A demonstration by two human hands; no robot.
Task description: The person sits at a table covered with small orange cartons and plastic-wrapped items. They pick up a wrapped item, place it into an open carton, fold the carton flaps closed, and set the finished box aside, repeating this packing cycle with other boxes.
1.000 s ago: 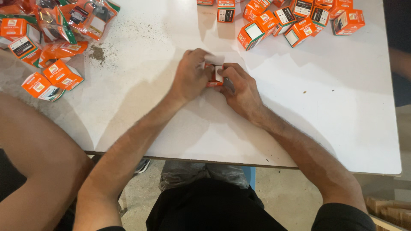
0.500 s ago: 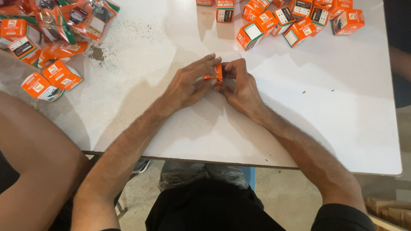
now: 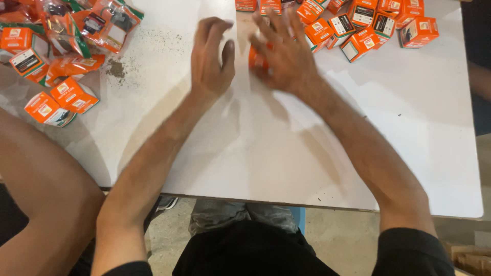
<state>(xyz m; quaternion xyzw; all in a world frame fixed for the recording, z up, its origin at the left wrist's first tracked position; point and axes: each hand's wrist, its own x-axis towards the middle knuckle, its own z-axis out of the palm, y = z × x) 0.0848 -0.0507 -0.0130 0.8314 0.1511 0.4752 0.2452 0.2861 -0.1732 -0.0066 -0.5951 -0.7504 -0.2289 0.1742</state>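
White table [image 3: 286,153] filled most of view; top smooth, glossy, showed soft reflections and faint shadows. Dark gritty smudge [image 3: 116,69] lay on top near far left corner. Near edge ran straight, right corner rounded. Below edge, pale speckled concrete floor [image 3: 337,240]. Blue seat edge [image 3: 298,217] showed under table. Brown cardboard [image 3: 468,255] sat at lower right. Light even, diffuse.

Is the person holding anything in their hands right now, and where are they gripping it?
The right hand covers a small orange box, which peeks out by the thumb; motion blur hides the exact grip. The left hand is open and holds nothing.
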